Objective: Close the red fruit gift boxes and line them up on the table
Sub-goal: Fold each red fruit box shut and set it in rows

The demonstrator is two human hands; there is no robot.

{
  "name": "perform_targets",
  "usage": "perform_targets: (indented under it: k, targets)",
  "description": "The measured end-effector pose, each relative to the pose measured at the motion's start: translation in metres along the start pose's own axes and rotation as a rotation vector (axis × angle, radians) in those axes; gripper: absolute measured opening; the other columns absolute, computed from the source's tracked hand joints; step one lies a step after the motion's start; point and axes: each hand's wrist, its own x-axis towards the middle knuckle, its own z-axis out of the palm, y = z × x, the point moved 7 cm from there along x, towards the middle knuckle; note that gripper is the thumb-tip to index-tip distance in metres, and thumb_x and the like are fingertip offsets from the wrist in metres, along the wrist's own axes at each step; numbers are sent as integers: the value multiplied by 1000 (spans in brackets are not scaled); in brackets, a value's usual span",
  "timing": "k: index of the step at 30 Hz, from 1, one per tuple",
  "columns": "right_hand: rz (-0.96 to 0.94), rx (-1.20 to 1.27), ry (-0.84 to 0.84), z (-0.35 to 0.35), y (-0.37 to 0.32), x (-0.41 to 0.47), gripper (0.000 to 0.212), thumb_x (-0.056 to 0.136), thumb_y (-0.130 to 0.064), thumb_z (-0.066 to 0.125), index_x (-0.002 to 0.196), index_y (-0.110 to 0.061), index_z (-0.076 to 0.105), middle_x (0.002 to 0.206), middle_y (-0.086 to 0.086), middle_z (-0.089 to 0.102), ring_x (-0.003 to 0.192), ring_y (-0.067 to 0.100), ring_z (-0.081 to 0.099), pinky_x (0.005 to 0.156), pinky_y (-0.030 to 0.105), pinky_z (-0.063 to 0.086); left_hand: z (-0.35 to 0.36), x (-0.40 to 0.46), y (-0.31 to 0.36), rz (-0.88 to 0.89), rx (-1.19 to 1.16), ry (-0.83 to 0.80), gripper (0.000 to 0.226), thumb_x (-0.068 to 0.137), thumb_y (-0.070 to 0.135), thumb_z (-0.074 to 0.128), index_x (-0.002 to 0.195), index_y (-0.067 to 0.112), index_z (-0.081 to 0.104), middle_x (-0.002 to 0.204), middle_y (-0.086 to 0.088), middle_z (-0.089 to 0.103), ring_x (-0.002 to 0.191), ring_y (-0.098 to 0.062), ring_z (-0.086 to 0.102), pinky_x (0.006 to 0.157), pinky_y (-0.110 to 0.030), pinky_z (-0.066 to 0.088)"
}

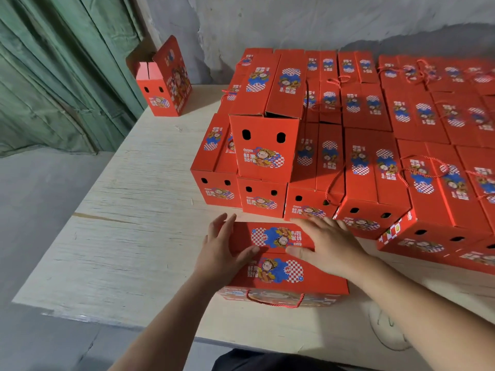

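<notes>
Your box lies at the near edge of the bench, just in front of the big block of closed boxes. Both hands press flat on its top flaps. The left hand covers the left end, its grip spread, thumb across the seam. The right hand lies on the far flap — grip spread too, fingers straight. A red cord handle hangs on the side facing you. Far beyond the box to the left stands one open box — its lid upright.
</notes>
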Motion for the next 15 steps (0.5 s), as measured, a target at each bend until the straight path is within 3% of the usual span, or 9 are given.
perform_targets:
  k: [2,3,4,5,7,9,11,14,15]
  targets:
    - [115,147,43,-19,17,8,89,76,-97,13,110,-33,65,109,-5,72,99,19,68,80,36,52,-9,-25,-23,-98,-487,158,81,78,72,71,148,45,41,154,8,42,137,-14,51,103,-43,53]
    - [172,151,23,-26,23,15,89,76,-97,9,85,-27,64,81,-5,69,75,18,66,62,32,47,-8,-46,-41,-250,-717,304,77,73,75,71,140,47,45,147,6,50,129,-16,58,98,-40,55]
    - [189,98,-14,-30,23,22,87,77,-94,8,71,-22,57,66,-4,60,61,19,60,55,32,41,1,-69,-55,-444,-859,426,81,68,81,70,136,43,46,142,2,54,123,-19,62,97,-39,53]
    - [164,15,-54,-32,15,33,87,81,-92,9,66,-19,54,61,-3,56,56,20,56,57,33,41,19,-89,-60,-625,-932,427,88,68,86,68,136,35,46,140,-2,56,118,-23,63,99,-42,50]
    - [77,-105,-180,-25,-11,51,88,86,-90,12,65,-16,56,62,0,58,59,21,56,70,38,45,68,-113,-46,-822,-1072,146,87,69,84,64,134,29,51,135,-3,60,113,-26,64,100,-45,47]
    - [51,36,-310,-9,-34,63,81,90,-85,27,77,-15,65,68,3,65,66,22,63,71,38,47,94,-121,-6,-836,-1188,-176,76,71,75,77,128,26,63,129,-8,68,107,-26,70,97,-42,52]
    - [64,319,-321,2,-48,65,54,94,-70,50,91,-19,68,75,3,70,71,22,66,64,34,48,98,-116,15,-800,-1288,-246,70,76,61,82,125,13,69,125,-14,72,95,-17,69,89,-34,55]
    - [22,630,-107,-12,-53,64,2,97,-26,66,98,-27,68,91,-4,65,82,24,63,70,41,53,98,-114,22,-958,-1336,-237,52,78,44,82,114,7,75,99,-7,72,72,-10,56,61,-23,46]
    - [6,683,-48,-19,-53,60,13,97,-16,64,102,-27,68,94,-4,63,85,24,62,74,42,54,95,-115,23,-982,-1379,-238,41,80,38,81,106,7,79,94,-5,68,66,-8,51,56,-20,42]
